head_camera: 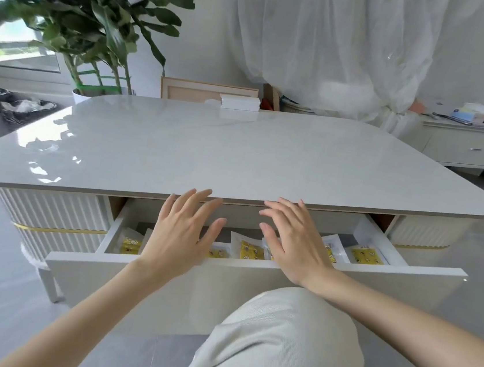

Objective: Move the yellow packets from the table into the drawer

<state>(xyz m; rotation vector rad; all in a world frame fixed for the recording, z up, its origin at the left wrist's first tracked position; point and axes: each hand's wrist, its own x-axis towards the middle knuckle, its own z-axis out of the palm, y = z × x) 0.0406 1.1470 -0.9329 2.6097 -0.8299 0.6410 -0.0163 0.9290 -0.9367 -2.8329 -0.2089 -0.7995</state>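
Observation:
The white drawer (253, 281) under the glossy white table (238, 152) stands pulled out toward me. Several yellow packets (249, 250) in clear wrappers lie inside it, spread from the left end (130, 245) to the right end (366, 255). My left hand (182, 234) and my right hand (291, 238) hover over the drawer's middle with fingers spread and straight, holding nothing. Their fingertips reach up to the table's front edge. The hands hide some of the packets below them.
A small white box (239, 102) sits at the table's far edge. A potted plant (86, 29) stands back left beside dark bins (17, 109). A white sideboard (474, 146) with clutter is at the right. My knee (277, 338) is in front of the drawer.

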